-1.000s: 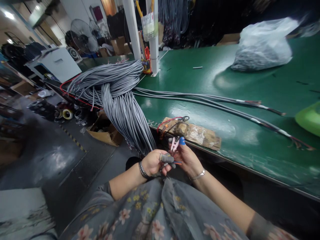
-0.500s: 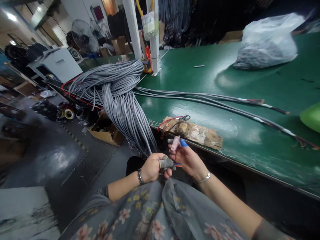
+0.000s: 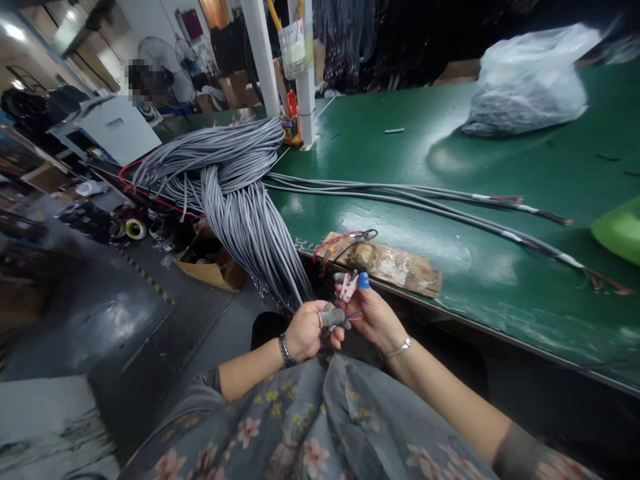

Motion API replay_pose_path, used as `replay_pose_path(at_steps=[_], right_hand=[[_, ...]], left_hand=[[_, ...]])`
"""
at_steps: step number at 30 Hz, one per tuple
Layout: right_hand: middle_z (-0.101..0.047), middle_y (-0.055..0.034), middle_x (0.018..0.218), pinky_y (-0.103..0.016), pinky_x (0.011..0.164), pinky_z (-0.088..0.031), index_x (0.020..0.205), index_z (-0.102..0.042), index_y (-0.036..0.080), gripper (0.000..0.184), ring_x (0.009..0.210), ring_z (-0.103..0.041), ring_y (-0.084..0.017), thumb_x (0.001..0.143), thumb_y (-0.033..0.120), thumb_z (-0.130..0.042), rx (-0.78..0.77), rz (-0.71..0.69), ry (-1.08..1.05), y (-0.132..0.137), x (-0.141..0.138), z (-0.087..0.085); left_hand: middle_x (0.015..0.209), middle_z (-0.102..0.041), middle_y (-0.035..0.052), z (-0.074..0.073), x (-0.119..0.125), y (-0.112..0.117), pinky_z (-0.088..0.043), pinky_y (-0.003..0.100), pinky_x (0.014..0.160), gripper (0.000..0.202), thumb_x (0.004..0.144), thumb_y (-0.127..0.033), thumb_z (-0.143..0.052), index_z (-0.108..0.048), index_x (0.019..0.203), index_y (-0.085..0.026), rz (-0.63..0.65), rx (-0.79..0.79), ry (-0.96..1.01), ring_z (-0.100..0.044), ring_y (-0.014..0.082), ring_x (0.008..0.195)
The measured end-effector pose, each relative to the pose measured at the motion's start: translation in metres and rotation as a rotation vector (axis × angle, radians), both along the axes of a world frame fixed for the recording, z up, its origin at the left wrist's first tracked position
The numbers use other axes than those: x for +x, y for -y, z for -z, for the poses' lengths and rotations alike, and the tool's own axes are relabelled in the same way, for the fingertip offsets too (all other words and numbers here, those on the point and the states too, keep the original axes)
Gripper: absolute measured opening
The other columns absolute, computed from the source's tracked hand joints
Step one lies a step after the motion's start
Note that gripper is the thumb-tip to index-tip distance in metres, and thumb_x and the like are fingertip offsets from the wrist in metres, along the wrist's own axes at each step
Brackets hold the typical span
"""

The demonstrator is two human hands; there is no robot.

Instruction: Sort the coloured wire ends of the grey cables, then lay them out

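Observation:
My left hand is closed around the end of a grey cable, held just below the table edge over my lap. Thin red and blue wires stick out of that cable end toward my right hand. My right hand pinches a small pink cutter between thumb and fingers; one fingertip wears a blue cot. The two hands touch each other at the cable end. A thick bundle of grey cables hangs off the green table down to my left hand.
A worn cardboard pad with red and black leads lies at the table edge just beyond my hands. Long grey cables run right across the table. A plastic bag, a green object, white posts and an open floor box stand around.
Both hands have shifted only slightly, staying together at the cable end. The pink cutter's jaws, blurred half a second ago, show apart again.

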State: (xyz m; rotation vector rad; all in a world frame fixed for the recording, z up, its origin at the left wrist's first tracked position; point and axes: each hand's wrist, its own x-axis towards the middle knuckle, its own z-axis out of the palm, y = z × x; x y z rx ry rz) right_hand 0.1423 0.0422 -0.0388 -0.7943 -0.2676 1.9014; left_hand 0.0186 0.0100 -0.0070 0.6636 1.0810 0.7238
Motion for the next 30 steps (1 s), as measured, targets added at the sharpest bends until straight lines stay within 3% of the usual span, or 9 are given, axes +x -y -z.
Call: replay_pose_path(at_steps=[4, 10, 15, 20, 22, 26, 30], right_hand=[[-0.067, -0.0005, 0.063, -0.020, 0.047, -0.048, 0.070, -0.069, 0.018, 0.033, 0.050, -0.055, -0.010, 0.063, 0.049, -0.079, -0.024, 0.030, -0.016, 0.000, -0.003, -0.003], [-0.066, -0.0004, 0.066, -0.021, 0.047, -0.046, 0.073, -0.068, 0.019, 0.045, 0.049, -0.053, -0.010, 0.063, 0.064, -0.070, -0.008, -0.025, -0.062, 0.005, -0.001, 0.000], [-0.065, -0.0020, 0.070, -0.021, 0.049, -0.046, 0.078, -0.069, 0.019, 0.045, 0.054, -0.053, -0.010, 0.072, 0.064, -0.064, 0.055, -0.081, -0.046, 0.007, 0.005, -0.003], [-0.064, -0.0004, 0.069, -0.022, 0.050, -0.044, 0.077, -0.069, 0.020, 0.036, 0.054, -0.051, -0.010, 0.062, 0.051, -0.077, 0.080, -0.056, 0.083, 0.006, 0.005, -0.009], [-0.062, 0.0008, 0.066, -0.023, 0.049, -0.043, 0.077, -0.069, 0.019, 0.040, 0.053, -0.049, -0.010, 0.058, 0.053, -0.079, 0.121, -0.015, 0.172, 0.008, 0.004, -0.009], [-0.056, 0.0017, 0.056, -0.025, 0.051, -0.042, 0.063, -0.064, 0.019, 0.045, 0.052, -0.047, -0.011, 0.062, 0.063, -0.071, 0.240, 0.102, 0.382, 0.011, 0.003, -0.006], [-0.063, 0.0002, 0.064, -0.026, 0.052, -0.044, 0.070, -0.067, 0.020, 0.042, 0.055, -0.051, -0.013, 0.062, 0.061, -0.073, 0.202, 0.053, 0.271, 0.009, 0.004, -0.002]], left_hand=[[0.043, -0.054, 0.0016, -0.001, 0.001, -0.001, -0.033, 0.021, 0.033, 0.047, 0.043, -0.051, -0.079, -0.053, 0.056, -0.013, 0.033, 0.007, -0.031, -0.045, 0.0093, 0.031], [0.043, -0.055, 0.0012, 0.004, -0.005, 0.003, -0.034, 0.021, 0.034, 0.045, 0.045, -0.050, -0.078, -0.054, 0.057, -0.013, 0.046, 0.003, -0.015, -0.046, 0.0095, 0.032], [0.043, -0.056, 0.0017, 0.004, -0.010, 0.011, -0.033, 0.020, 0.036, 0.041, 0.051, -0.048, -0.077, -0.056, 0.055, -0.013, 0.048, 0.055, -0.028, -0.046, 0.0085, 0.033], [0.043, -0.056, 0.0015, 0.001, -0.008, 0.011, -0.033, 0.021, 0.036, 0.046, 0.049, -0.052, -0.078, -0.055, 0.055, -0.013, 0.016, 0.064, -0.010, -0.046, 0.0094, 0.033], [0.043, -0.055, 0.0015, 0.001, -0.006, 0.009, -0.033, 0.021, 0.034, 0.046, 0.047, -0.052, -0.079, -0.054, 0.055, -0.013, -0.004, 0.051, 0.003, -0.046, 0.0098, 0.031], [0.042, -0.055, 0.0015, -0.001, -0.005, 0.006, -0.034, 0.021, 0.034, 0.045, 0.045, -0.049, -0.079, -0.054, 0.055, -0.013, -0.051, 0.031, 0.035, -0.046, 0.0097, 0.030], [0.042, -0.055, 0.0011, -0.003, -0.004, 0.005, -0.035, 0.021, 0.034, 0.043, 0.045, -0.047, -0.079, -0.056, 0.057, -0.013, -0.052, 0.009, 0.031, -0.045, 0.0092, 0.030]])
